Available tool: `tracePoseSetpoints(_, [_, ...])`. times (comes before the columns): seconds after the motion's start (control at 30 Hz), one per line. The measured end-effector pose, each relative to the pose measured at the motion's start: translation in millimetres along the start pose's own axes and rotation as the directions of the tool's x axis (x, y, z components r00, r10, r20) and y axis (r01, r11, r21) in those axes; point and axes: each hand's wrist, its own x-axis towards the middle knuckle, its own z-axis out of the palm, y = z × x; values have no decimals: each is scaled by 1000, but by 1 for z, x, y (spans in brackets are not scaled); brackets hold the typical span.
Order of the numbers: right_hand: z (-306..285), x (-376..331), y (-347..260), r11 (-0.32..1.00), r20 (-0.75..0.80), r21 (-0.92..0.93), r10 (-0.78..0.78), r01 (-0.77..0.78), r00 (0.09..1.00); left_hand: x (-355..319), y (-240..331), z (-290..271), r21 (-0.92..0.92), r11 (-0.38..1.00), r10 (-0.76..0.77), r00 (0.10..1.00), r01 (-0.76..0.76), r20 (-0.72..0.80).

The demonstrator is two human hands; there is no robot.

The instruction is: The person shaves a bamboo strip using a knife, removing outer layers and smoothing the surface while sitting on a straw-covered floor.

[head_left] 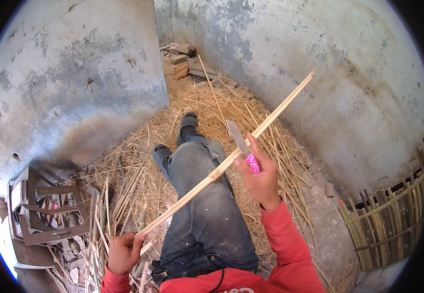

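left hand (123, 253): fingers curled tight around the near end of a long pale bamboo strip (226, 158), thumb lying along its upper side. right hand (259, 175): fingers wrapped shut on the pink handle of a knife (241, 143), thumb stretched up and pressed to the strip where the grey blade meets it; blade points up and away, its flat crossing the strip just beside the thumb. bamboo strip: runs slantwise from the left hand at lower left, over the lap, past the right hand, to a free end high at upper right, off the ground along its whole length. legs (199, 195): stretched forward in dusty dark trousers, dark shoes at the far end, lying on a bed of straw (221, 105). cut bamboo lengths (102, 215): loose, on the ground to the left of the legs. woven bamboo panel (387, 222): at right, against the concrete wall (319, 63). bricks (180, 58): heaped in the far corner.
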Motion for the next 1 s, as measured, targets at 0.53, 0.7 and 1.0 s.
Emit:
tracePoseSetpoints(0.53, [-36, 24, 38, 967, -183, -227, 78, -119, 980, -22, -97, -25, 144, 989, 8, 977, 23, -213])
tracePoseSetpoints(0.7, [-86, 43, 88, 897, -257, -441, -163, 35, 953, -42, -121, -53, 256, 966, 90, 957, -17, -276])
tracePoseSetpoints(1.0, [-125, 72, 117, 898, -388, -415, -28, -148, 921, -37, -150, -69, 267, 963, 98, 967, -33, -233])
